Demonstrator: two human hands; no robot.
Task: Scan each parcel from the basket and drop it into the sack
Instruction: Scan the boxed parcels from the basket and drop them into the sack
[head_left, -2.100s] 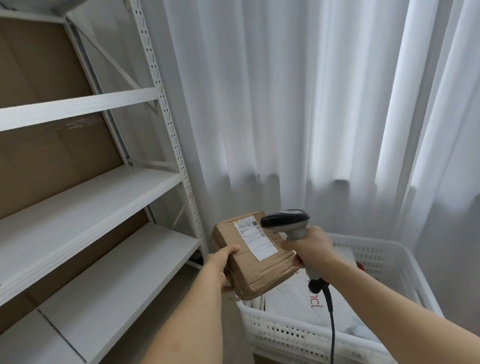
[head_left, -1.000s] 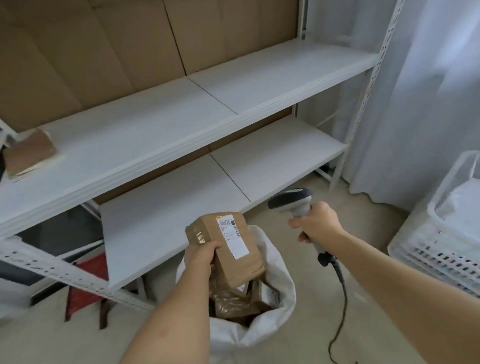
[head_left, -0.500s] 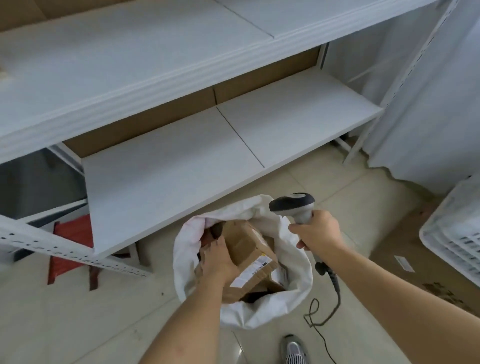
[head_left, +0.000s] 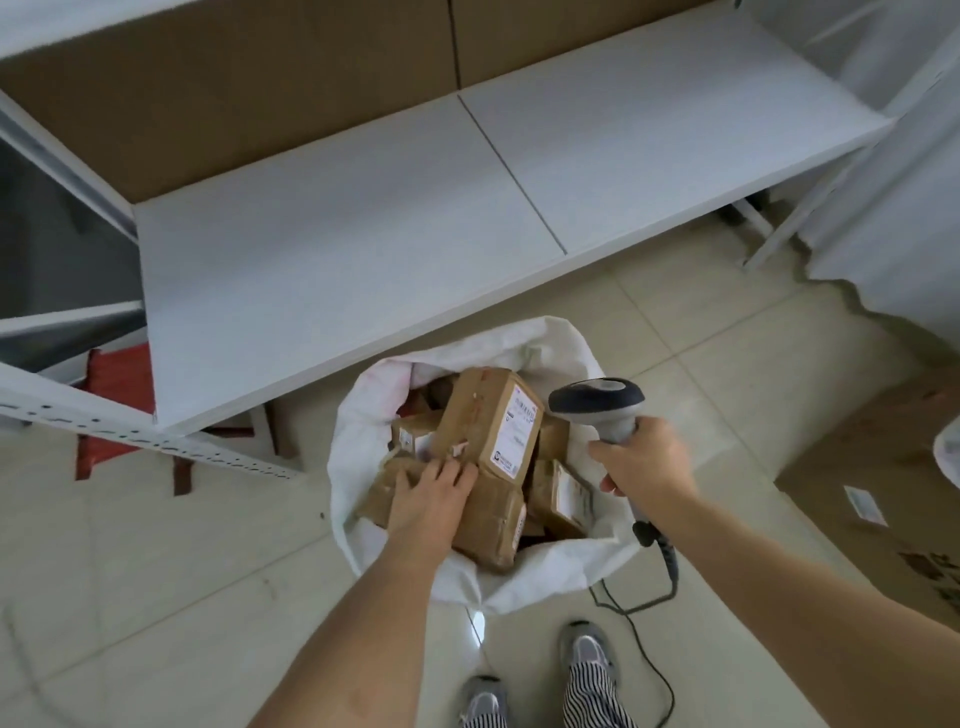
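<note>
Fingers (head_left: 457, 475) of the left hand (head_left: 428, 501) lie fairly straight and together against the lower edge of the top parcel (head_left: 488, 421), pressing or just touching it; whether any of them hook under the edge cannot be told from the head view. That parcel sits tilted inside the mouth of the white sack (head_left: 358, 415), label face up, propped on the other brown parcels (head_left: 558, 493) heaped beneath it. Right hand (head_left: 641, 460) is wrapped around the handle of the scanner (head_left: 597, 400), which hangs just over the sack's right rim, cable (head_left: 660, 587) trailing to the tiled floor (head_left: 156, 597). Risks, as judgement: the heap stands near rim level, so the tilted parcel could slide or tip out once the hand lets go, cause being its unstable perch. Soft sack walls may slump under that load. Loose cable near the shoes (head_left: 587, 647) is a trip or snag hazard on the turn towards the basket, which is not identifiable here.
</note>
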